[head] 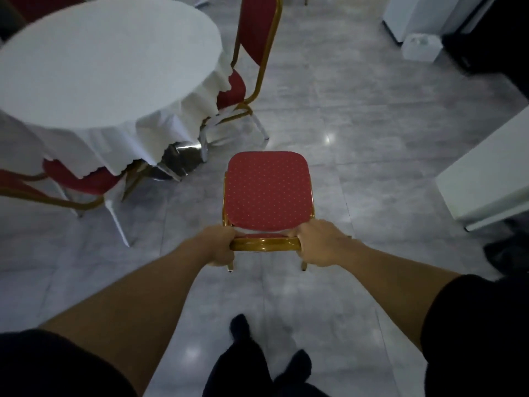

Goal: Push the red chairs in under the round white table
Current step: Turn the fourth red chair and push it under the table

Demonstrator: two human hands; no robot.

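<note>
A red chair (267, 190) with a dotted seat and gold frame stands on the grey floor in front of me, apart from the table. My left hand (219, 246) and my right hand (319, 243) grip the two ends of its gold top rail. The round white table (94, 61), draped in a white cloth, is at the upper left. A second red chair (257, 32) stands at the table's far right with its seat partly under the cloth. A third red chair (77, 179) at the lower left has its seat partly under the cloth's edge.
A white table edge (486, 173) juts in at the right. A white container (422, 47) and a white cabinet (415, 12) stand at the back right, beside dark objects. The table's shiny metal base (180, 159) shows under the cloth. My feet are below on the tiled floor.
</note>
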